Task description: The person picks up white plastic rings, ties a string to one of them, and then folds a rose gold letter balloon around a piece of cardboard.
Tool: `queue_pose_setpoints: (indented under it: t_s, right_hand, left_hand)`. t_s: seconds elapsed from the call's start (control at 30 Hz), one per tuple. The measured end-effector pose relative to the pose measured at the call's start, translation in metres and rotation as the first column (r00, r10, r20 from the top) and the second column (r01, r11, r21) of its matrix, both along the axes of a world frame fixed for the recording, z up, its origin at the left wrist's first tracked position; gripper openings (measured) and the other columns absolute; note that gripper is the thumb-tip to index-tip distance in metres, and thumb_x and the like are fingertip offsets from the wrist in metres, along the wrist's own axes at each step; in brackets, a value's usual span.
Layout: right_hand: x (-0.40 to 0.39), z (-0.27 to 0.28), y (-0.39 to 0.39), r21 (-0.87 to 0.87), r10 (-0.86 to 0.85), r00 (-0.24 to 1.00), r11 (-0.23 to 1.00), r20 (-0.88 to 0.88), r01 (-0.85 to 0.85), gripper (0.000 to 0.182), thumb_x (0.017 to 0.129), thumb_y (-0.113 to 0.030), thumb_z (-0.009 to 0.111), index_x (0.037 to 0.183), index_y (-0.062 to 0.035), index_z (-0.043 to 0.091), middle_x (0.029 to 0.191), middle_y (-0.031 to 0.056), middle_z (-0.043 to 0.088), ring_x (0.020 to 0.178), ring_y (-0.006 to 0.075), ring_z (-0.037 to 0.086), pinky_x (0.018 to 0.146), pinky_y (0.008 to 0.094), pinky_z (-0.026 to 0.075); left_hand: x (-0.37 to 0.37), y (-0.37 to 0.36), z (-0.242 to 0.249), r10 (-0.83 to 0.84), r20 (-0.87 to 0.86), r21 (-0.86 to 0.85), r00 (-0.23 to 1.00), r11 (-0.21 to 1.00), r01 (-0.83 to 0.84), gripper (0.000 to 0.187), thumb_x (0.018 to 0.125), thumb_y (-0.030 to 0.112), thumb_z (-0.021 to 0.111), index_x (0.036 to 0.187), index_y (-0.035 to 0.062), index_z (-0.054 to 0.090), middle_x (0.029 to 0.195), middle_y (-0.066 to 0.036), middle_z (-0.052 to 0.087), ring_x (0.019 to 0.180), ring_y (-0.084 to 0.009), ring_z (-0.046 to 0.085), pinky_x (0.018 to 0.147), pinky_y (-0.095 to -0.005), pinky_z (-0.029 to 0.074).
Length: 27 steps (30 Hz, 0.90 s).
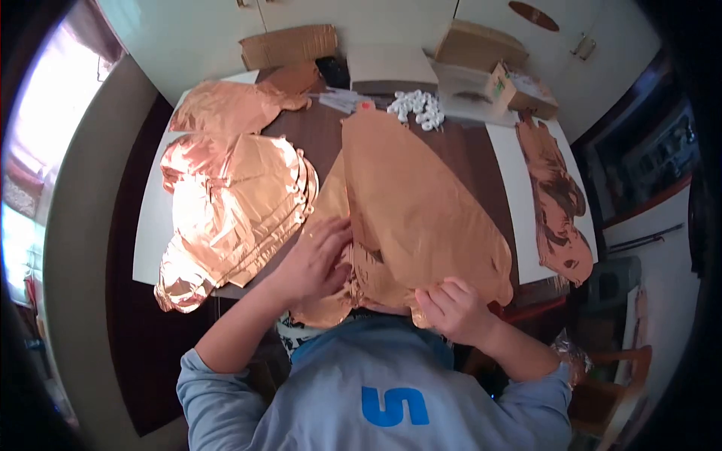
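A large flat sheet of copper-coloured foil, looking like a deflated foil balloon (421, 188), lies across the middle of the table and hangs toward my lap. My right hand (455, 310) is closed, pinching its lower edge between thumb and fingers. At the left edge of the same foil, my left hand (320, 255) rests with fingers apart and bent against the crinkled fold. The fingertips partly disappear beside the fold. Left of that hand lies a shiny stack of similar foil pieces (233, 203), with small white rings along its right edge.
A pile of small white rings (417, 109) sits at the back, beside clear plastic strips (338, 99). More foil lies at the back left (226, 105) and on the right side (553, 195). A small cardboard box (523, 90) stands at the back right. Cabinets rise behind.
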State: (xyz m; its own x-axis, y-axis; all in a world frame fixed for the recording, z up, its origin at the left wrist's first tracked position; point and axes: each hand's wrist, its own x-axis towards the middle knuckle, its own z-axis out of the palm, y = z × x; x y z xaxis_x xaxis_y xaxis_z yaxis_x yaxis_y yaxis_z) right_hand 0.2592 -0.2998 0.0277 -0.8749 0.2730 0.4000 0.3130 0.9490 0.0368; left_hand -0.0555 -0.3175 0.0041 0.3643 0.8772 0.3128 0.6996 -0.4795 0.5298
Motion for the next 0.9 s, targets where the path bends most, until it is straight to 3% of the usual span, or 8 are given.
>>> queue_pose_setpoints:
  t_s: [0.17, 0.53, 0.73, 0.77, 0.8, 0.83, 0.87, 0.9]
  right_hand:
    - [0.000, -0.001, -0.005, -0.014, -0.003, 1.000, 1.000, -0.015, 0.003, 0.021, 0.079, -0.010, 0.065, 0.096, 0.0019, 0.068, 0.079, 0.0080, 0.062, 0.072, 0.0209, 0.059, 0.075, 0.0344, 0.051]
    - [0.000, -0.002, -0.015, 0.010, 0.009, 1.000, 1.000, -0.015, -0.009, 0.024, 0.077, -0.016, 0.067, 0.096, -0.0005, 0.069, 0.080, 0.0086, 0.062, 0.072, 0.0208, 0.058, 0.074, 0.0351, 0.050]
    - [0.045, -0.014, -0.056, -0.459, 0.047, 0.999, 0.887, -0.023, -0.052, 0.039, 0.071, -0.032, 0.076, 0.096, -0.0040, 0.068, 0.081, 0.0080, 0.059, 0.062, 0.0196, 0.052, 0.056, 0.0341, 0.040]
    - [0.055, -0.018, -0.063, -0.561, -0.014, 0.995, 0.825, 0.099, 0.068, 0.034, 0.083, -0.031, 0.073, 0.103, -0.0037, 0.067, 0.088, 0.0071, 0.063, 0.067, 0.0179, 0.057, 0.060, 0.0338, 0.046]
    - [0.059, -0.036, -0.077, -0.865, -0.253, 0.967, 0.476, 0.040, 0.160, 0.033, 0.087, -0.031, 0.070, 0.106, -0.0033, 0.066, 0.092, 0.0068, 0.064, 0.070, 0.0176, 0.059, 0.063, 0.0339, 0.048]
    - [0.062, -0.062, -0.092, -0.994, -0.476, 0.876, 0.029, 0.083, 0.109, 0.033, 0.092, -0.031, 0.067, 0.109, -0.0030, 0.065, 0.095, 0.0065, 0.065, 0.074, 0.0173, 0.061, 0.067, 0.0340, 0.051]
    - [0.056, -0.071, -0.091, -0.921, -0.629, 0.750, -0.384, 0.204, -0.072, 0.033, 0.096, -0.032, 0.064, 0.111, -0.0027, 0.065, 0.098, 0.0062, 0.066, 0.077, 0.0170, 0.064, 0.070, 0.0341, 0.053]
    - [0.057, -0.071, -0.088, -0.848, -0.624, 0.753, -0.499, 0.210, -0.177, 0.033, 0.102, -0.028, 0.057, 0.121, -0.0014, 0.060, 0.108, 0.0060, 0.066, 0.087, 0.0165, 0.066, 0.077, 0.0332, 0.056]
  left_hand:
    - [-0.005, 0.004, 0.021, 0.092, 0.050, -0.059, 0.995, 0.994, -0.089, 0.041, 0.083, 0.012, 0.069, 0.120, -0.0008, 0.056, 0.125, -0.023, 0.056, 0.112, -0.0412, 0.058, 0.095, -0.0465, 0.049]
    - [0.015, 0.007, 0.006, -0.062, -0.071, 0.045, 0.996, 0.997, 0.066, 0.048, 0.077, 0.020, 0.076, 0.119, 0.0025, 0.060, 0.126, -0.018, 0.056, 0.124, -0.0400, 0.051, 0.103, -0.0477, 0.044]
    - [0.014, 0.006, 0.001, -0.075, -0.079, 0.039, 0.994, 0.996, 0.078, 0.048, 0.076, 0.020, 0.076, 0.119, 0.0025, 0.061, 0.128, -0.019, 0.055, 0.125, -0.0410, 0.050, 0.106, -0.0498, 0.042]
    - [0.014, 0.006, 0.001, -0.076, -0.077, 0.034, 0.994, 0.996, 0.079, 0.048, 0.076, 0.020, 0.076, 0.119, 0.0025, 0.061, 0.129, -0.019, 0.055, 0.125, -0.0411, 0.050, 0.106, -0.0500, 0.042]
    - [0.014, 0.006, 0.001, -0.076, -0.078, 0.031, 0.994, 0.996, 0.079, 0.048, 0.076, 0.020, 0.077, 0.118, 0.0024, 0.061, 0.129, -0.019, 0.055, 0.126, -0.0412, 0.050, 0.106, -0.0502, 0.042]
    - [0.015, 0.007, 0.002, -0.078, -0.066, 0.023, 0.995, 0.997, 0.080, 0.048, 0.076, 0.019, 0.077, 0.118, 0.0023, 0.061, 0.129, -0.020, 0.056, 0.125, -0.0415, 0.051, 0.106, -0.0506, 0.042]
    - [0.015, 0.010, 0.003, -0.087, -0.066, 0.037, 0.994, 0.995, 0.090, 0.048, 0.075, 0.019, 0.077, 0.118, 0.0023, 0.061, 0.128, -0.020, 0.056, 0.124, -0.0416, 0.051, 0.106, -0.0507, 0.042]
    - [0.015, 0.008, 0.001, -0.087, -0.066, 0.047, 0.994, 0.995, 0.091, 0.048, 0.075, 0.019, 0.077, 0.118, 0.0022, 0.061, 0.128, -0.020, 0.056, 0.124, -0.0417, 0.051, 0.107, -0.0508, 0.042]
